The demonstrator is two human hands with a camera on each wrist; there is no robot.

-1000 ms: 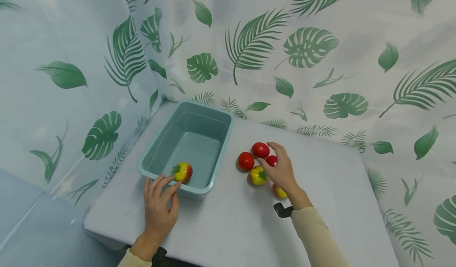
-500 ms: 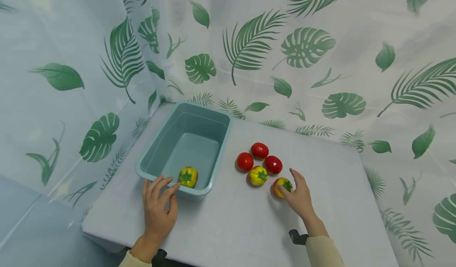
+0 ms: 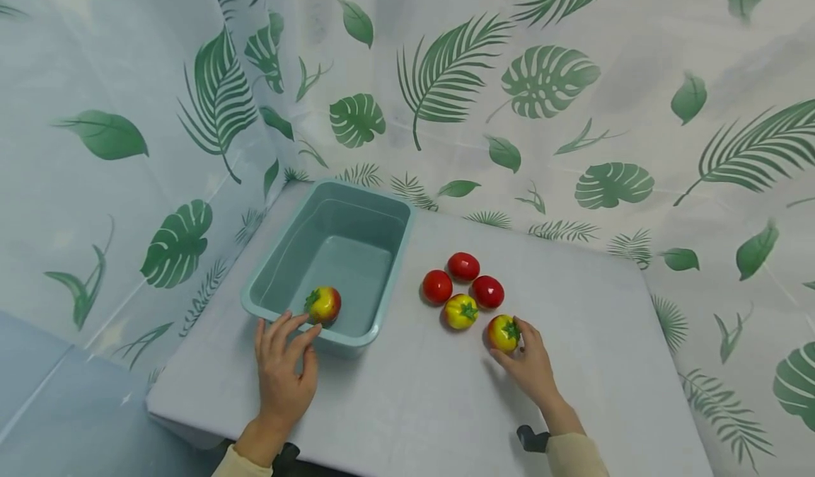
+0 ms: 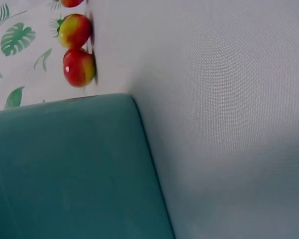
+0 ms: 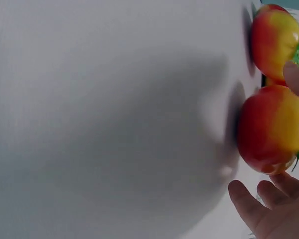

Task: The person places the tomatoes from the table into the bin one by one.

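In the head view my right hand (image 3: 531,371) holds a red-and-yellow toy fruit with a green leafy top (image 3: 503,333) between thumb and fingers, at the right end of a group on the table. The right wrist view has this fruit (image 5: 271,130) between the thumb (image 5: 297,80) and the spread lower fingers (image 5: 246,201). My left hand (image 3: 284,371) lies with relaxed fingers at the near rim of a blue-green plastic basin (image 3: 255,300). Just past its fingertips, inside the basin, is a similar red-and-yellow fruit (image 3: 323,304).
Left of the held fruit sit a yellow fruit with a green top (image 3: 461,311) and several glossy red fruits (image 3: 488,292). A white-covered table (image 3: 420,406) carries everything. Leaf-patterned curtains (image 3: 446,88) close off the back and left side.
My right hand has come away from the red fruits, moving right and nearer, and its fingers have closed about the red-and-yellow one. In the basin the fruit has rolled to and fro.
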